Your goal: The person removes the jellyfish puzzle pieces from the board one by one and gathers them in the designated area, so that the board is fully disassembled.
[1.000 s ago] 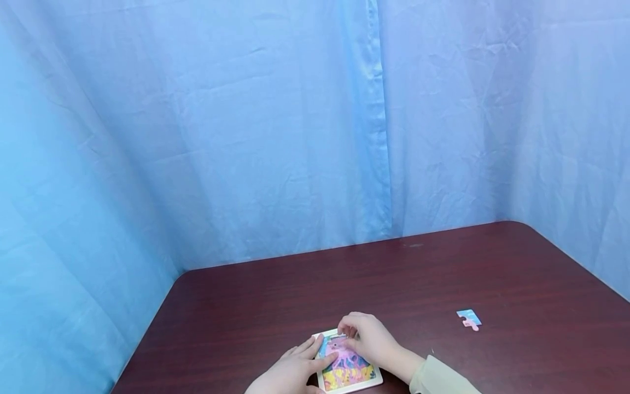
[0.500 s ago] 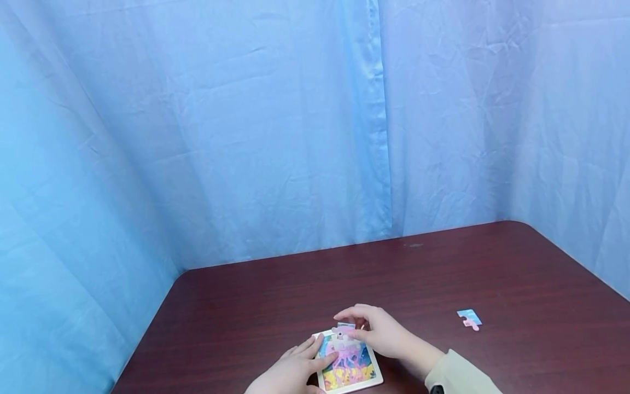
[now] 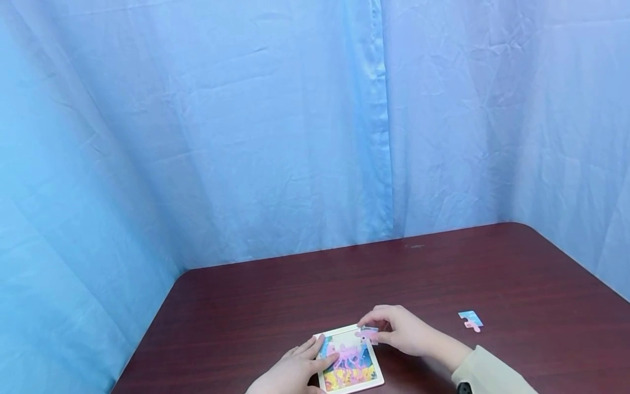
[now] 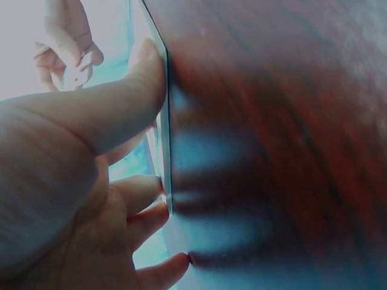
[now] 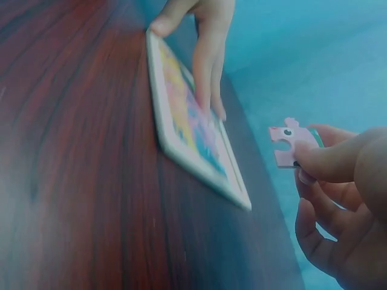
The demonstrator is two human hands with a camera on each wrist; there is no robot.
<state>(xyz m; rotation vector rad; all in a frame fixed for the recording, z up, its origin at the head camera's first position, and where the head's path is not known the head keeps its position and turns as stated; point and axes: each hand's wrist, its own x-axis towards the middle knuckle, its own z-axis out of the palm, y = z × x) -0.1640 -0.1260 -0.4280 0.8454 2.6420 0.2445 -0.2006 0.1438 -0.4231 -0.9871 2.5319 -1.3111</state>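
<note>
A puzzle piece (image 3: 368, 335), pink and blue with a printed eye, is pinched between the thumb and fingers of my right hand (image 3: 406, 330). It is held just over the upper right corner of a white-framed jigsaw board (image 5: 202, 174). My left hand (image 3: 293, 368) rests on the board's left side, fingers extended across the frame and picture. In the left wrist view its thumb (image 4: 142, 78) lies along the board's edge. Pink, blue and yellow pieces fill the lower part of the board; a pale bare gap shows at its top.
Another puzzle piece (image 3: 471, 320), blue and pink, lies on the dark red wooden table (image 3: 275, 298) to the right of the board. Blue curtains (image 3: 285, 137) hang behind the table and at both sides.
My right hand has lifted the puzzle piece out of the board's top and carried it right, uncovering the pale gap. My left hand has stayed on the board.
</note>
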